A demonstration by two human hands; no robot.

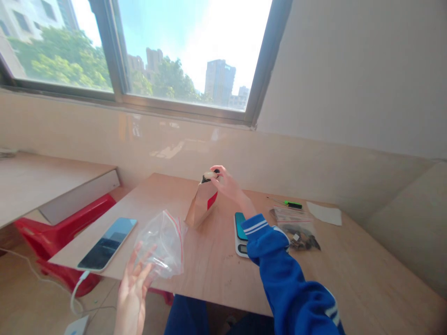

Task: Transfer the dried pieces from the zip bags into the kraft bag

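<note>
A brown paper bag [199, 207] with a red patch stands tilted near the back of the table. My right hand [226, 184] is at its top, thumb and fingers curved round something pale and dark at the mouth; I cannot make out what it is. A clear zip bag [162, 246] with a red seal strip lies at the table's front edge. Against its near left side is my left hand [134, 284], fingers spread and overlapping the plastic. Under my right forearm, a small digital scale [240, 250] with a teal top is partly covered.
On the left lies a phone [108, 244] with a white charging cable [75, 291]. To the right are zip bags of dark small pieces [298, 236], a green-and-black screwdriver [292, 204] and white paper [324, 213]. A red stool [66, 228] stands beside the table, below the window [185, 102].
</note>
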